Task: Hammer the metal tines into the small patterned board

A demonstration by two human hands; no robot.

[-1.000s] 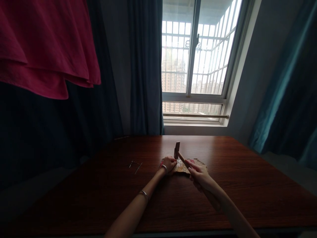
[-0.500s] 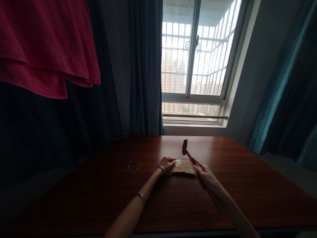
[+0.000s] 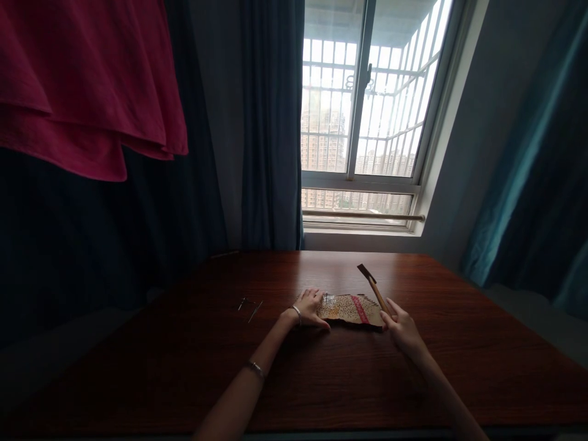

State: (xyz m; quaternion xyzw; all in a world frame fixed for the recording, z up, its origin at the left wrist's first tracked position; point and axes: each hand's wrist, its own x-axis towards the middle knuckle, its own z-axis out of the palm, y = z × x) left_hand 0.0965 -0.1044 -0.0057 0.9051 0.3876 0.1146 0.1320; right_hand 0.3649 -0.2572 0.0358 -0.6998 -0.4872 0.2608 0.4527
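Observation:
A flat board [image 3: 346, 309], dotted with holes, lies on the table with a red band across its right part and a shiny patch at its left. On its left end rests my left hand [image 3: 309, 309], fingers spread and thumb stretched along the near edge. Close to those fingers a thin dark nail [image 3: 326, 297] stands up from the board; its lower end is hard to make out. My right hand [image 3: 407, 334] is closed around the wooden handle of a hammer [image 3: 377, 295]. The hammer's head is raised above the board's right end, tilted away to the left.
On the wooden table [image 3: 160, 361], left of the board, lie several thin metal pieces [image 3: 250, 307]. Behind the table are a barred window [image 3: 358, 122] and dark blue curtains [image 3: 271, 122]. A pink cloth [image 3: 92, 92] hangs at upper left.
My left hand has let go of the nail and spread its fingers over the board's left end. My right hand has moved right with the hammer, uncovering the red band.

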